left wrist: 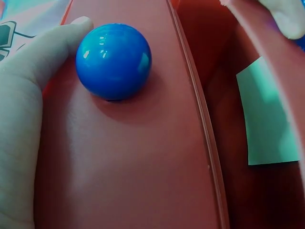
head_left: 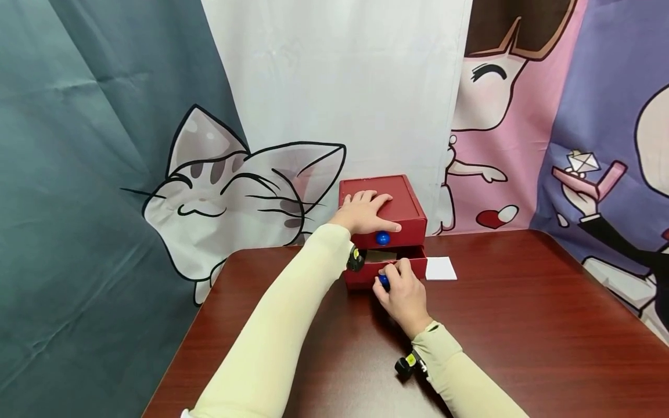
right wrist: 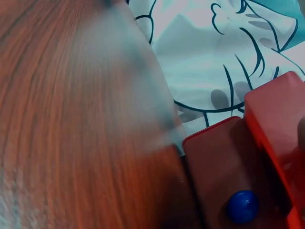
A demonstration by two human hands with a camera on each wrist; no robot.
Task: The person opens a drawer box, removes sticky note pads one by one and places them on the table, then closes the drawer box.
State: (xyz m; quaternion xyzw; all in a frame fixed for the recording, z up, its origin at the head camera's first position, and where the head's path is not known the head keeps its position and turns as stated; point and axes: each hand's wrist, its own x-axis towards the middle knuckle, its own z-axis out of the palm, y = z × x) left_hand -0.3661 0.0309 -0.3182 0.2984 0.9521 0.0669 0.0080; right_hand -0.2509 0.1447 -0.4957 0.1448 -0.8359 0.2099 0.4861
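A small red chest of drawers (head_left: 389, 197) stands at the back of the table, its lower drawer (head_left: 415, 264) pulled partly out. My left hand (head_left: 364, 213) rests on the chest's top with fingers spread, the thumb near the upper drawer's blue knob (head_left: 383, 238). With curled fingers my right hand (head_left: 405, 295) grips the lower drawer's blue knob (head_left: 384, 282). Inside that drawer lies a pale piece of paper (left wrist: 269, 117), seen in the left wrist view. The right wrist view shows a blue knob (right wrist: 242, 206) on a red drawer front; its left part is blurred.
A white card (head_left: 441, 269) lies on the brown wooden table (head_left: 522, 313), right of the chest. Behind the table hangs a cartoon-printed curtain (head_left: 334, 87). Small black cameras sit on the left wrist (head_left: 355, 259) and right wrist (head_left: 405, 367).
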